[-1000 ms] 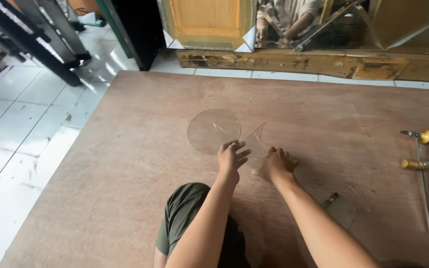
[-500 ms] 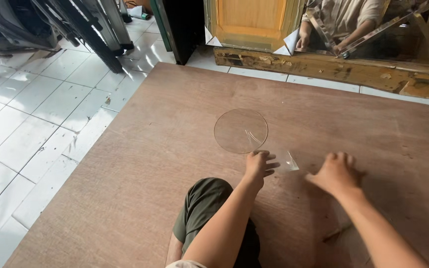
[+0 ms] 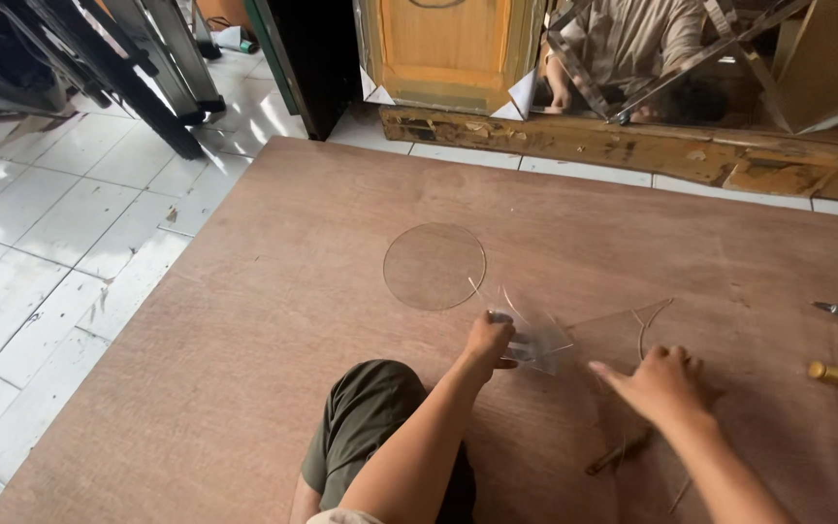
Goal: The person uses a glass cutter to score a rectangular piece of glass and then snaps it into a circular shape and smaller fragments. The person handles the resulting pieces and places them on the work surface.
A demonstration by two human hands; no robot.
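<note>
Clear glass offcut (image 3: 538, 340) (curved edge); left hand (image 3: 489, 340) grips

On a brown plywood board (image 3: 244, 320), the left hand (image 3: 489, 340) grips a clear glass offcut (image 3: 540, 340) beside a round glass disc (image 3: 435, 266); the right hand (image 3: 660, 383) lies flat nearby.

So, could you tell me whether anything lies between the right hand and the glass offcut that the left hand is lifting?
Nothing visible does. The left hand holds the clear glass offcut up off the plywood board, and the right hand hovers open just beside it, with only bare board and another flat glass scrap lying near it.
</note>
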